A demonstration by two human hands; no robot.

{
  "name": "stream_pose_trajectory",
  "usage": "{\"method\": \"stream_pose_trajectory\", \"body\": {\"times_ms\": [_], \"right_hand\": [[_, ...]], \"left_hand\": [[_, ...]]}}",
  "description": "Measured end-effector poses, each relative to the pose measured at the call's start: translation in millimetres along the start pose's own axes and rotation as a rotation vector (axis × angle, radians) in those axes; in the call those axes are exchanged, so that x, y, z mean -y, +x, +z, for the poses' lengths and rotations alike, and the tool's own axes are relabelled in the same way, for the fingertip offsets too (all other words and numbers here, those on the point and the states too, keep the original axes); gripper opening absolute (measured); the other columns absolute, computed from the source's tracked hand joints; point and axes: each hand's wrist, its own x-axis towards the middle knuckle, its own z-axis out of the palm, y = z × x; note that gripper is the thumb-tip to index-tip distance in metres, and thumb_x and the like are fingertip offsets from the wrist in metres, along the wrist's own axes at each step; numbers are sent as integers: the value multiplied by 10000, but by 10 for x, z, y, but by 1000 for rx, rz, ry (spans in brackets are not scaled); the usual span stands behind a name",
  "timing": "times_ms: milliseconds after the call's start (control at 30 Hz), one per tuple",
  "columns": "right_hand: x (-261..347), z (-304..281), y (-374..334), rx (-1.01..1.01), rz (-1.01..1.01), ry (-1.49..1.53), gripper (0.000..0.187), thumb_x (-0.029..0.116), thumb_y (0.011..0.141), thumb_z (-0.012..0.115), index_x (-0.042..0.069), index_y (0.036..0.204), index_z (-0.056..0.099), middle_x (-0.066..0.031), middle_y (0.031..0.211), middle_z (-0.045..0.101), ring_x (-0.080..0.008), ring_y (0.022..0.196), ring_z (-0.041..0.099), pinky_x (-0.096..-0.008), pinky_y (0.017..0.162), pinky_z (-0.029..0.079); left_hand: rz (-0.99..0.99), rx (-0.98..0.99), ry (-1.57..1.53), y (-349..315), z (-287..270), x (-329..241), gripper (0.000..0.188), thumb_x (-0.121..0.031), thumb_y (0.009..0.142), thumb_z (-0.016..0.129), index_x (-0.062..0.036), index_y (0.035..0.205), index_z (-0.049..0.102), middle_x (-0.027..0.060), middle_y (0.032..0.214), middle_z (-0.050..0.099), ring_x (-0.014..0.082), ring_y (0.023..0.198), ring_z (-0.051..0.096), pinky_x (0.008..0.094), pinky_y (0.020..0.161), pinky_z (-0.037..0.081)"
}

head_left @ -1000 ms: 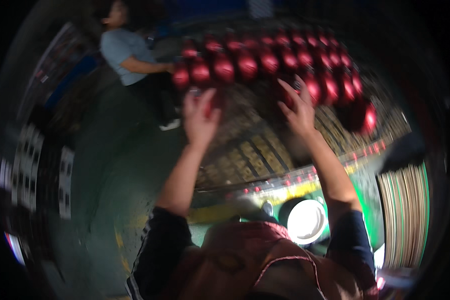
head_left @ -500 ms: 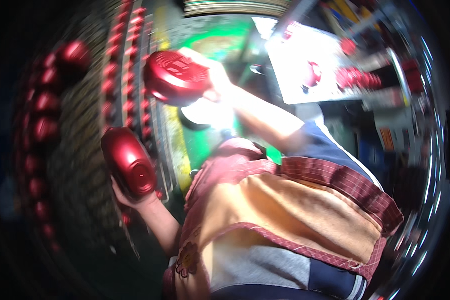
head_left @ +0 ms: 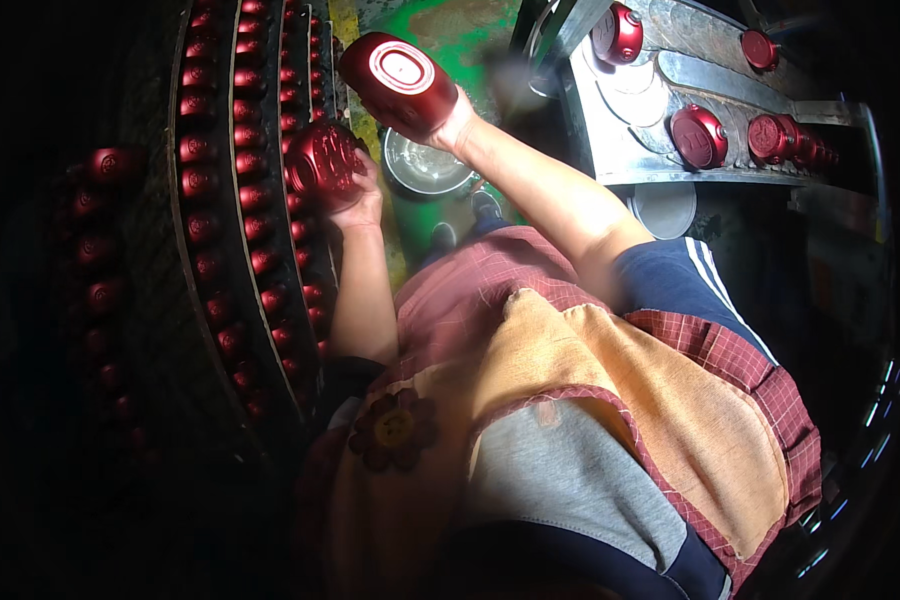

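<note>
My right hand [head_left: 452, 122] grips the end of a glossy red oval metal vessel [head_left: 358, 58], whose flat underside with a pale oval ring faces up. Just left of it and a little nearer, my left hand [head_left: 358, 195] has its fingers wrapped round a second red oval metal vessel [head_left: 315, 165]. Embossed lines show on that one's shiny surface. The two vessels are close together, in front of the rack at my left. Part of each palm is hidden behind what it holds.
On the left, long rack rails [head_left: 182, 190] carry rows of similar red vessels. A metal basin [head_left: 410, 180] stands on the green floor below my hands. At right, a metal worktable [head_left: 595, 165] bears several red vessels, and a pale round container [head_left: 663, 210] is below its edge.
My left hand has moved up and right with its vessel, toward my right hand. The vessel in my right hand has turned from its embossed face to its underside. The view has shifted.
</note>
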Motion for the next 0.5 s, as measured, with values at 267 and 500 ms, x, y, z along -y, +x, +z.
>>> {"method": "stream_pose_trajectory", "body": {"times_ms": [267,500], "right_hand": [[4,-52,-401,105,-137,-108,431,288,998,490,22,1332,546,-176,1312,621,-334,1189,614,-522,1037,473],[220,-22,-2475,-68,-682,-562,479,164,951,597,-1,1389,495,-172,1368,569,-267,1235,573,-434,1091,442]], "left_hand": [[-236,36,-147,218,-238,-144,700,-396,862,671,-122,1465,447,167,1444,467,386,1266,494,515,801,600],[-389,29,372,-254,-129,-177,653,-313,922,594,-58,1489,395,187,1499,420,419,1310,470,544,924,549]]}}
